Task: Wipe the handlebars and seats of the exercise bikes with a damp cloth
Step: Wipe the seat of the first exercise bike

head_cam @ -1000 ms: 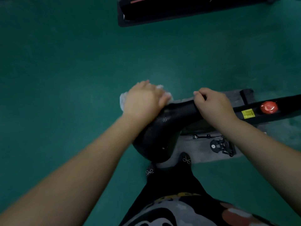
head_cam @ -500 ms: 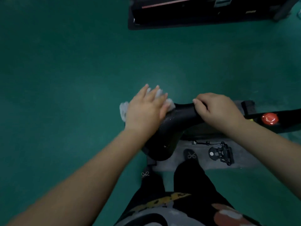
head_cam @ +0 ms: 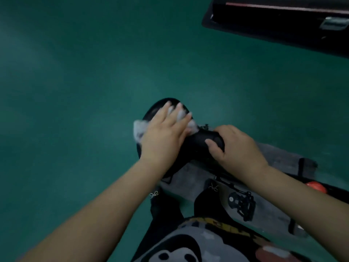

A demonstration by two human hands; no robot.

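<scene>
**Seat's long axis sets the line of the wipe**

The glossy black padded bike seat (head_cam: 190, 146) lies with its long axis running from the broad rear end at upper left to the narrow nose at lower right. The left hand (head_cam: 163, 136) lies flat, fingers spread, pressing a crumpled white damp cloth (head_cam: 139, 129) onto the broad end; cloth shows past the hand's outer edge and between the fingertips. The right hand (head_cam: 238, 148) is curled around the narrow nose, gripping it, thumb on top, apparently steadying the seat. So the unwiped length of seat lies toward the right hand, down the long axis. The left hand, already on the cloth, is the one placed to wipe; I judge the stroke would run along the seat toward the nose, and the right hand would have to lift clear for the cloth to reach the tip.
</scene>
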